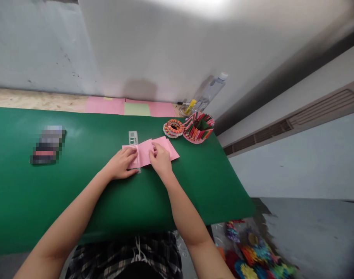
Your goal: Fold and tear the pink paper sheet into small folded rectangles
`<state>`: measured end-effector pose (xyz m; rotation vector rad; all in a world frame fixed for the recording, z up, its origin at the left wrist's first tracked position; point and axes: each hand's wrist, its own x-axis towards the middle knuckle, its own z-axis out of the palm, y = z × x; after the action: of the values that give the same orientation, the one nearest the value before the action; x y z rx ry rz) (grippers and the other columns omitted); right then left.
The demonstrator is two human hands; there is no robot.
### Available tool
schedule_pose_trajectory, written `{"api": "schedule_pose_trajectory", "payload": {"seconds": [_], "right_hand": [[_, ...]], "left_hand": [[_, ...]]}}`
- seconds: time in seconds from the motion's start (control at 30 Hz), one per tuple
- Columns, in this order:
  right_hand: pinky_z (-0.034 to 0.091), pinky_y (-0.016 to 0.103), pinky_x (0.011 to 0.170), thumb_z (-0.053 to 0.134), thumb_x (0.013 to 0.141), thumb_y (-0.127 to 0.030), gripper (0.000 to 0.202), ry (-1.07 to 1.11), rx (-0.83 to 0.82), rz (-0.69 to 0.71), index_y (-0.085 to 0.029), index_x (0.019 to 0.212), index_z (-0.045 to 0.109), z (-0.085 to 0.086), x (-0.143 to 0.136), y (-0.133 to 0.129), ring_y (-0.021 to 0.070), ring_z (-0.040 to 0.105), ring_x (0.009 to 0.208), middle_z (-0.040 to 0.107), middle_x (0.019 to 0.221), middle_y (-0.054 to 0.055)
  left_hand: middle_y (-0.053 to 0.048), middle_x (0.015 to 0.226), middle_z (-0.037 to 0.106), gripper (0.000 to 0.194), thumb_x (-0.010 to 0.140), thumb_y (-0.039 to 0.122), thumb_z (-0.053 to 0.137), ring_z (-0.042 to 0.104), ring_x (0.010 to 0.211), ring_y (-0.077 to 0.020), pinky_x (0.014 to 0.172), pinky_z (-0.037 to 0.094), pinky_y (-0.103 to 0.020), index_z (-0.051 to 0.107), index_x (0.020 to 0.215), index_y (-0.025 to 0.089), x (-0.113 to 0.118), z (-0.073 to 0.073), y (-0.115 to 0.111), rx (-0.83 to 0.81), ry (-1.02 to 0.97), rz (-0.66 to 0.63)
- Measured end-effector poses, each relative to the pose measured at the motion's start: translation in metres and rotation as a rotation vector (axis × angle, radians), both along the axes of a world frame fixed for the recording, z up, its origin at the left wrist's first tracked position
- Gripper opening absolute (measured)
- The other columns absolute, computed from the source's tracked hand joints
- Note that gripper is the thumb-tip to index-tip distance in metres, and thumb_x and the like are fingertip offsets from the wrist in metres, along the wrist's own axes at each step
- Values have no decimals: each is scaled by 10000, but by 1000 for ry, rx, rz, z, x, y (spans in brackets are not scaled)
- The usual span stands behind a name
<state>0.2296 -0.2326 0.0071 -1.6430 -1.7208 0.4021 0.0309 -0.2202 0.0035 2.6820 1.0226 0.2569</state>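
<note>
Pink paper (146,153) lies on the green table top, with a clear stencil ruler (133,138) set upright across its left part. My left hand (121,163) rests flat over the ruler and the paper's left end, its fingers spread with the thumb near the ruler's lower end. To the right of the ruler, the paper rises in a fold. My right hand (162,159) has its thumb and index finger close together at this raised part, the other fingers curled in.
Behind the hands stand a folded-paper ring (173,128) and a round holder of folded papers (198,128). A bottle (212,91) and a glue stick (191,105) are at the back. A blurred phone-like object (48,145) lies left. Colourful pieces (256,252) lie below right.
</note>
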Motion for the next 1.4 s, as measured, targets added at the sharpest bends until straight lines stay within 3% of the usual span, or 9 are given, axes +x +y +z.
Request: {"api": "schedule_pose_trajectory", "payload": {"seconds": [0.2, 0.5, 0.77, 0.97, 1.23, 1.4], "right_hand": [[510, 379, 795, 490, 799, -237, 400, -8, -46, -56, -142, 1177, 578, 1, 3, 0, 225, 653, 791, 691, 854, 100], [489, 373, 769, 468, 798, -209, 422, -158, -108, -87, -135, 1198, 581, 8, -2, -4, 233, 603, 830, 640, 898, 106], [460, 300, 699, 479, 825, -186, 263, -248, -97, -76, -200, 1006, 669, 10, -2, -6, 206, 592, 888, 617, 985, 82], [415, 253, 660, 471, 867, -234, 207, -311, -123, -45, -216, 900, 675, 14, -2, -8, 161, 601, 870, 642, 942, 42], [403, 255, 637, 484, 843, -232, 185, -407, -215, -21, -230, 889, 664, 16, -4, -10, 157, 615, 843, 646, 947, 23], [411, 254, 647, 466, 868, -252, 207, -446, -262, -7, -232, 939, 659, 21, -2, -10, 158, 614, 856, 643, 976, 38]], "left_hand": [[-198, 1464, 315, 649, 793, 525, 543, 200, 1378, -357, 1106, 221, -502, 472, 1271, 92, -1, -4, 3, -3, 4, 23], [-192, 1486, 291, 842, 815, 602, 456, 215, 1390, -315, 1128, 179, -450, 268, 1422, 49, -1, -6, 6, -25, 71, 32], [-186, 1487, 292, 832, 814, 595, 457, 226, 1385, -317, 1128, 184, -443, 277, 1422, 56, -2, -8, 7, -15, 51, 25], [-182, 1491, 285, 840, 813, 623, 439, 218, 1387, -314, 1134, 177, -436, 290, 1416, 58, -3, -13, 8, 4, 34, 17], [-168, 1500, 270, 846, 806, 626, 459, 209, 1391, -319, 1128, 186, -460, 253, 1436, 101, -5, -17, 10, -1, -9, 5], [-178, 1497, 272, 849, 810, 621, 457, 202, 1393, -316, 1127, 189, -454, 265, 1428, 71, -5, -17, 9, -6, 5, 7]]}}
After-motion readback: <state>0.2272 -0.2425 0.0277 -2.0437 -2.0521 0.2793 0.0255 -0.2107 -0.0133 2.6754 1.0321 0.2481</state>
